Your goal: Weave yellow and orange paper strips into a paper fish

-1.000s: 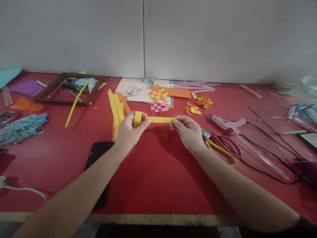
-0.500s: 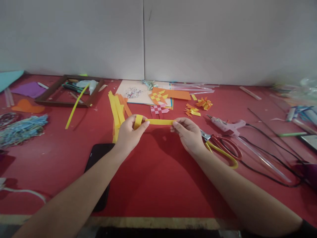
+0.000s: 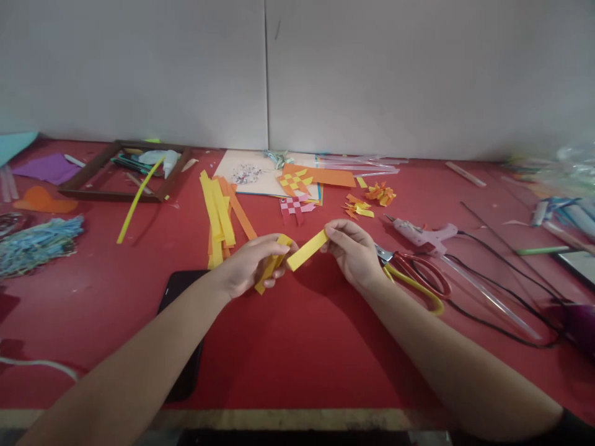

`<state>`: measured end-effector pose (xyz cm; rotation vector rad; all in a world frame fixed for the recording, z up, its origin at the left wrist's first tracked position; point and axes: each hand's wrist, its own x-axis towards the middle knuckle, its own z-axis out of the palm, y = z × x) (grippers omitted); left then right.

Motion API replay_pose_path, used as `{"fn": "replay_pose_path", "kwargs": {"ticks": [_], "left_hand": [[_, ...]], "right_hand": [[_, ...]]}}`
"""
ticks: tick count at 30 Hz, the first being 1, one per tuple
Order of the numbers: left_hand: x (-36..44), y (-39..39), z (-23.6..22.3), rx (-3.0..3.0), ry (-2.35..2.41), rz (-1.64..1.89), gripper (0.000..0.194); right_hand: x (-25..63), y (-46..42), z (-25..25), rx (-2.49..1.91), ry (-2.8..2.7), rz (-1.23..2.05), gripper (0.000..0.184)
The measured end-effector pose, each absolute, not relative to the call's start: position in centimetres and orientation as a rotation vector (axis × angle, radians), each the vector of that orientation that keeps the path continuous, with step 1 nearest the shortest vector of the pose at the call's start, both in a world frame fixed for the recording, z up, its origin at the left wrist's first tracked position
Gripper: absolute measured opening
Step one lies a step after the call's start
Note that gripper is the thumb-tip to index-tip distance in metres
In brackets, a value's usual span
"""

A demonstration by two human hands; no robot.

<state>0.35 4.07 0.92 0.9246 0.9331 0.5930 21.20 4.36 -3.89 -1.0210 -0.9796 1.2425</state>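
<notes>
Between thumb and fingers, my right hand (image 3: 352, 249) pinches one end of a yellow paper strip (image 3: 307, 249), whose free end slants down to the left. My left hand (image 3: 255, 265) is closed on another yellow piece, a folded paper strip (image 3: 274, 263) that hangs below its fingers. The two pieces come close together near my left fingertips; whether they touch or join I cannot tell. Behind my left hand lies a pile of yellow strips (image 3: 217, 214) with orange strips (image 3: 240, 207) under and beside it. Scissors (image 3: 411, 275) with red and yellow handles rest by my right wrist.
A black phone (image 3: 186, 347) lies under my left forearm. To the right is a pink glue gun (image 3: 423, 235) with its cord. Woven paper fish, a pink one (image 3: 295, 207) and an orange-yellow one (image 3: 295, 181), lie ahead. A brown frame (image 3: 88, 176) holds small supplies.
The yellow strip was stretched level between both hands; now only my right hand holds its end and it slants. My left hand has lowered and turned, with the folded strip in its fingers.
</notes>
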Motion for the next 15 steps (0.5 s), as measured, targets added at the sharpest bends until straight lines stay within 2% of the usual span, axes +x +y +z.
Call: {"fn": "replay_pose_path", "kwargs": {"ticks": [6,15], "left_hand": [[0.9,3.9,0.3,0.969,1.087,0.606,0.025],[0.9,3.6,0.3,1.201,1.121,0.536,0.031]], "right_hand": [[20.7,3.0,-3.5,-0.982,-1.221,1.387,0.018],[20.4,2.8,-3.4,-1.017,-1.498,1.312,0.016]]}}
